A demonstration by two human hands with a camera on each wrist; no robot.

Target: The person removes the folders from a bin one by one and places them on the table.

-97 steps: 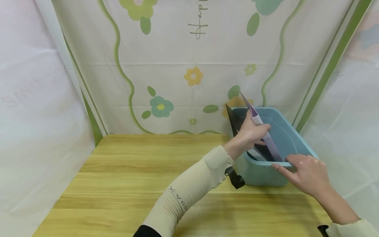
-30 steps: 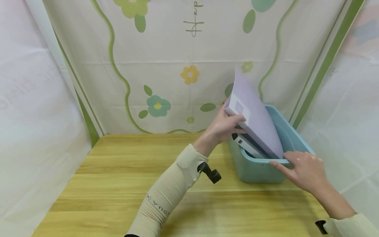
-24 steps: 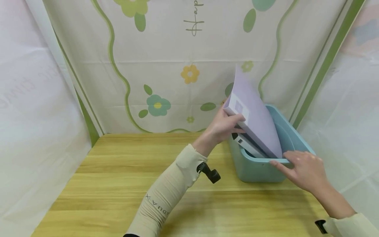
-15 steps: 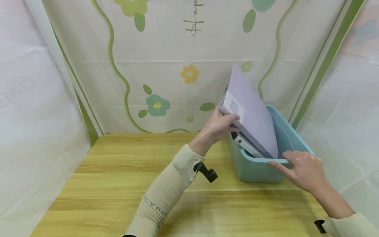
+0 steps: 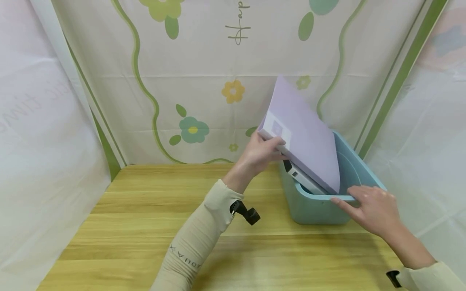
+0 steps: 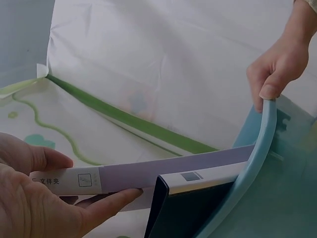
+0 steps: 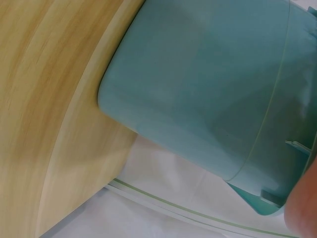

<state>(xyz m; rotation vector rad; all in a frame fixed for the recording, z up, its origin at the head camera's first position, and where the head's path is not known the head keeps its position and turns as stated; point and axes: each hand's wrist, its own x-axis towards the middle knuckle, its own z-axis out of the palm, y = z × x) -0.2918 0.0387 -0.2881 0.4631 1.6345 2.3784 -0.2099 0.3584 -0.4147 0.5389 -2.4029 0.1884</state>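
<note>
A lilac file folder [image 5: 306,133] with a white spine label leans up out of the blue plastic bin [image 5: 320,212], its lower right corner still inside. My left hand [image 5: 256,155] grips the folder by its upper spine end, thumb on the label side. Below it a black folder with a white spine [image 6: 208,176] rests in the bin, its end poking over the rim. At the bin's near right corner my right hand [image 5: 376,210] grips the rim, thumb outside and fingers over the inner edge. In the right wrist view only a blurred bit of that hand [image 7: 303,203] shows.
The bin stands at the right of a wooden table [image 5: 164,214]. Behind rises a white cloth wall [image 5: 204,60] with flower prints; similar cloth hangs on the left and right sides. A black wrist strap [image 5: 245,213] sticks out from the left sleeve.
My left hand first reached into the bin, then lifted and tilted the lilac folder up and to the left. Over the last second both drift further left. My right hand stays on the rim.
</note>
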